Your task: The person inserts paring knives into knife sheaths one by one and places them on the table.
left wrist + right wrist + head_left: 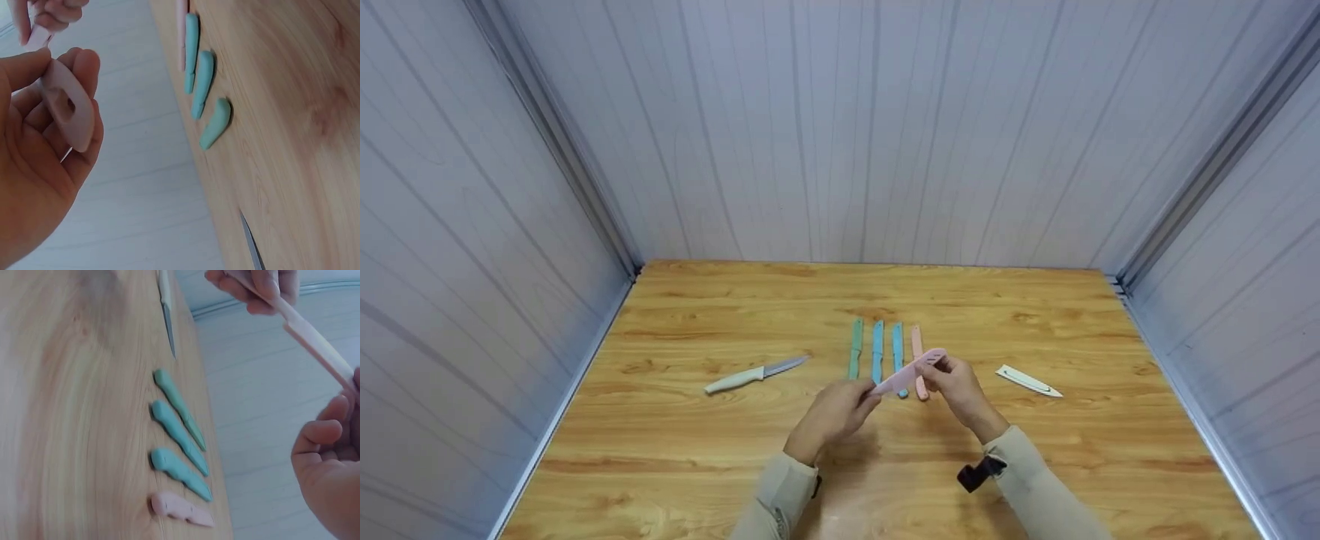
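Note:
Both hands hold a pink knife [898, 381] in its pink sheath, slanted above the table. My left hand [832, 414] grips the handle [75, 109], with the fingers curled around it in the left wrist view. At the other end, my right hand [960, 390] pinches the slotted sheath [320, 346] between thumb and fingers. Behind them lie a green knife [855, 349], two blue knives [171, 464] and another pink knife [177, 506], side by side in a row.
On the left of the wooden table [660, 450] lies a white-handled knife [739, 379], its blade bare and pointing right. A white sheath [1027, 381] lies on the right. Pale panels [840, 135] stand at the back and both sides.

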The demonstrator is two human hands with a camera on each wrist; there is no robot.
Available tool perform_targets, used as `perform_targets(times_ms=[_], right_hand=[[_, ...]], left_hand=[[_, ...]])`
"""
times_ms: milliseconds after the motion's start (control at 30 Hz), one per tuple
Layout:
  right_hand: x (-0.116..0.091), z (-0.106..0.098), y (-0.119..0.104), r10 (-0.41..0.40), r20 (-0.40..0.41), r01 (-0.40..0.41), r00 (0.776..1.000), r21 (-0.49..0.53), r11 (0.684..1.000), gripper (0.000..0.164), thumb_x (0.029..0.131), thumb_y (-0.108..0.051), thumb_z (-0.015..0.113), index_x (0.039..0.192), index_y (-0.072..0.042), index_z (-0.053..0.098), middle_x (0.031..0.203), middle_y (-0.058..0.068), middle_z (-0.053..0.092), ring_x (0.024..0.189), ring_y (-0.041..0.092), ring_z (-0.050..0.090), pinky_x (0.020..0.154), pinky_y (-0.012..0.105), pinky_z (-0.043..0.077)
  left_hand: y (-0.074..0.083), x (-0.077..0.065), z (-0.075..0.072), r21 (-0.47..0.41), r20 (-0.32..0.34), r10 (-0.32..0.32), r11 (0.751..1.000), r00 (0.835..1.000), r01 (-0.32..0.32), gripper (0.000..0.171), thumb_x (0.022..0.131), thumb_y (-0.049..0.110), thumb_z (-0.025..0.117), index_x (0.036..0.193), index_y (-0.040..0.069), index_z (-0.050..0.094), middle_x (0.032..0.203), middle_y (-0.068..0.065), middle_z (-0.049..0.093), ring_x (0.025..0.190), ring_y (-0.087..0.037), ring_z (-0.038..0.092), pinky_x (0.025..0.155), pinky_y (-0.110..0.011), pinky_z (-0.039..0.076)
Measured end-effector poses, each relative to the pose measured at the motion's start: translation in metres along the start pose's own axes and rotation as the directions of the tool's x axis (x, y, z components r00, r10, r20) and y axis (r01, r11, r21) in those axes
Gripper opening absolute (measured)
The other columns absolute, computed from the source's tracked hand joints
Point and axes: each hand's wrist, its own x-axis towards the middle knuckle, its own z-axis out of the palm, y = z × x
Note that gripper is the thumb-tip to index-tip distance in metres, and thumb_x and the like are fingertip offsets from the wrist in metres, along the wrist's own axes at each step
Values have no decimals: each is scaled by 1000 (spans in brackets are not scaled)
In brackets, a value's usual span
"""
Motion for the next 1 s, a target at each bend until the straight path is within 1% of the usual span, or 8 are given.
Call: perform_targets(times_ms=[133, 233, 367, 467, 567, 667, 800, 1000], right_hand=[[-1, 10, 3, 8, -30, -4, 1000, 131, 991, 7, 93, -3, 58, 89, 2, 60, 69, 7, 48, 58, 13, 44, 53, 23, 38], [-2, 17, 6, 18, -16, -16, 1000, 126, 992, 8, 94, -2, 56, 88, 1, 59, 68, 7, 49, 57, 12, 43, 51, 22, 36], [-4, 23, 9, 30, 34, -33, 999, 90, 995, 6, 94, 0, 52, 94, 2, 57, 77, 4, 58, 68, 10, 53, 60, 22, 42], [-5, 24, 10, 42, 73, -50, 996, 110, 993, 13, 96, 0, 49, 105, 9, 52, 85, 4, 61, 78, 12, 59, 67, 25, 48], [-4, 23, 9, 60, 79, -70, 995, 130, 989, 18, 97, -1, 47, 110, 12, 47, 87, 5, 62, 79, 13, 61, 69, 26, 49], [-1, 21, 10, 101, 31, -104, 994, 137, 985, 16, 98, -1, 46, 109, 9, 47, 82, 5, 62, 71, 13, 59, 66, 26, 49], [5, 13, 11, 159, -64, -152, 985, 96, 984, 15, 98, -2, 46, 110, 8, 46, 73, 5, 59, 61, 14, 55, 58, 26, 47], [13, -9, 15, 207, -111, -214, 972, -56, 975, 32, 100, -6, 42, 127, 12, 40, 79, 13, 60, 65, 20, 60, 62, 33, 50]], left_hand=[[4, 2, 4, -91, -36, -11, 996, 999, 8, 18, 98, 22, 53, 82, 14, 55, 65, 9, 44, 54, -5, 38, 50, -21, 32], [7, 4, 8, -127, -55, -22, 992, 998, 15, 18, 97, 21, 54, 81, 15, 55, 65, 10, 46, 53, -3, 38, 48, -19, 32], [10, 8, 11, -117, -64, -32, 993, 997, 24, 17, 96, 21, 56, 81, 15, 57, 66, 10, 49, 53, -2, 40, 48, -19, 33], [11, 10, 12, -108, -49, -45, 993, 998, 39, 18, 96, 24, 56, 81, 15, 58, 65, 10, 49, 53, -3, 41, 48, -20, 33], [10, 10, 12, -112, -26, -57, 992, 998, 54, 21, 98, 27, 54, 82, 15, 60, 64, 10, 49, 52, -4, 42, 47, -20, 35], [5, 8, 10, -94, -9, -54, 994, 999, 53, 22, 99, 28, 51, 84, 16, 63, 66, 10, 52, 55, -4, 45, 51, -22, 38], [-4, 2, 4, -52, 15, -42, 998, 999, 42, 21, 99, 26, 50, 85, 15, 61, 67, 9, 51, 59, -6, 45, 56, -24, 39], [-22, -10, -8, -44, 57, -76, 996, 995, 79, 24, 100, 24, 49, 80, 14, 58, 63, 8, 45, 54, -7, 39, 52, -25, 34]])
